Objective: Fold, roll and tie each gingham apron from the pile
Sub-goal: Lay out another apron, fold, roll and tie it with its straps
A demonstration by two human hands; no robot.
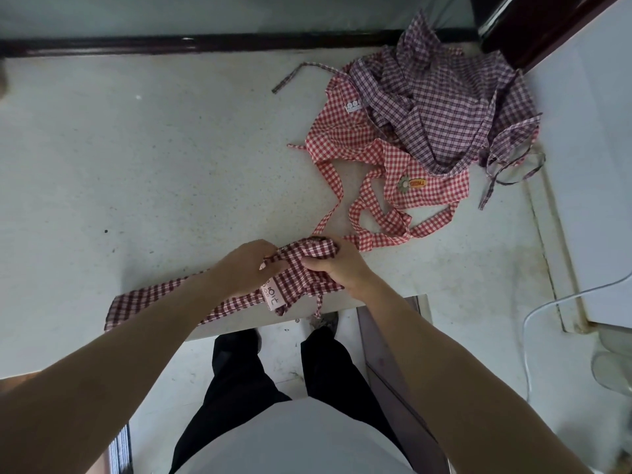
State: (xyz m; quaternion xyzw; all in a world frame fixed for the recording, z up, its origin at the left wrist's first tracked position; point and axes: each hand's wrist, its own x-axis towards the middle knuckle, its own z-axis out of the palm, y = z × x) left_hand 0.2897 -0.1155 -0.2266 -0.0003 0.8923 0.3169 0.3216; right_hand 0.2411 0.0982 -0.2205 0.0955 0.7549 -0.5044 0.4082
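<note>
Dark-red gingham apron (164, 295) at counter's (136, 165) near edge, bunched end gripped by left hand (244, 266) and right hand (337, 265); bright-red gingham apron (345, 131) and purple checked apron (441, 107) heaped beyond; fingertips buried in cloth.

Matt speckled stone-like countertop (136, 165), thin woven dark red gingham cloth apron (164, 299) with pink fabric label (273, 295), 2 creased cotton-like aprons, red check (345, 131), purple check (444, 107), glossy dark rail (205, 42), smooth white cable (547, 302)
</note>
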